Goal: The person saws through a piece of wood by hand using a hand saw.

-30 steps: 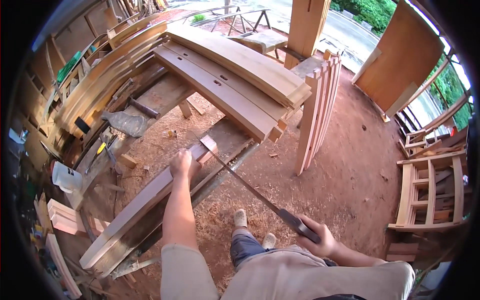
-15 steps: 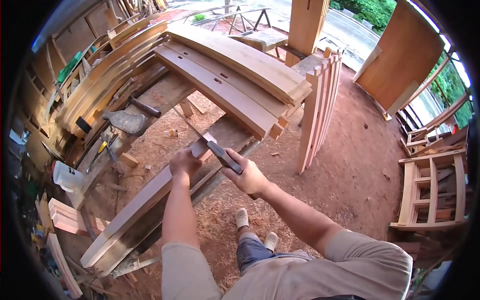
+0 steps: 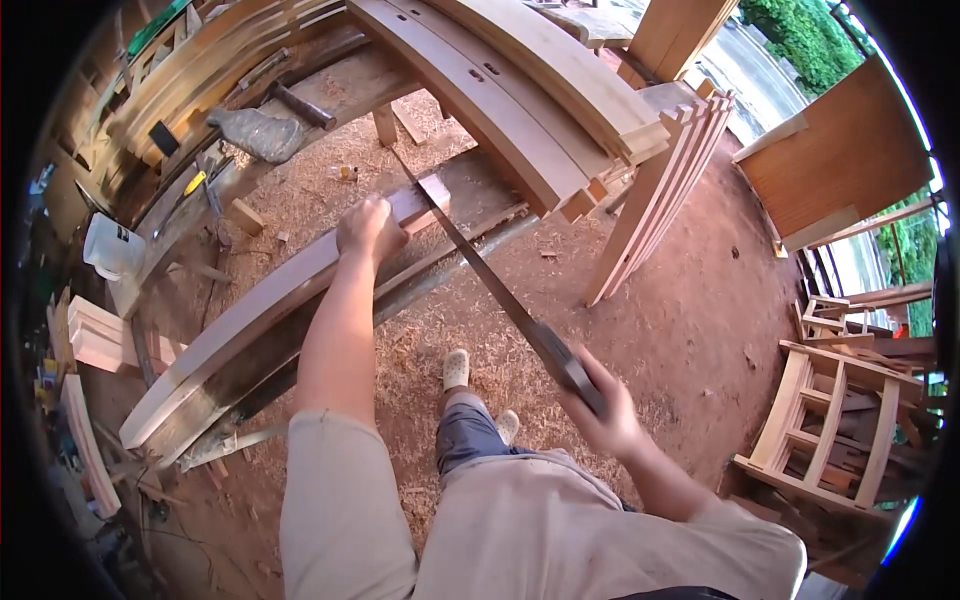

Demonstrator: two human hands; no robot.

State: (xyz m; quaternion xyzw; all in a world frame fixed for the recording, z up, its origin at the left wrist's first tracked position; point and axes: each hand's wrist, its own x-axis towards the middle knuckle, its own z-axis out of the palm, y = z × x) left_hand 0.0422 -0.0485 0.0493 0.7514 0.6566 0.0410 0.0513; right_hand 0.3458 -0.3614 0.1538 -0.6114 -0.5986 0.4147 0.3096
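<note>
Daylight whitens the pavement (image 3: 752, 88) at upper right; fisheye edges curve into black.

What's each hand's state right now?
Left hand: closed on the wooden beam, near its far end.
Right hand: closed, holding the saw.

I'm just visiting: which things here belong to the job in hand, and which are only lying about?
In use:
- saw, held in the right hand
- beam, under the left hand, saw blade at its end

Seemingly just lying about:
- bucket
- yellow-handled tool
- stacked boards
- wooden frame
</note>
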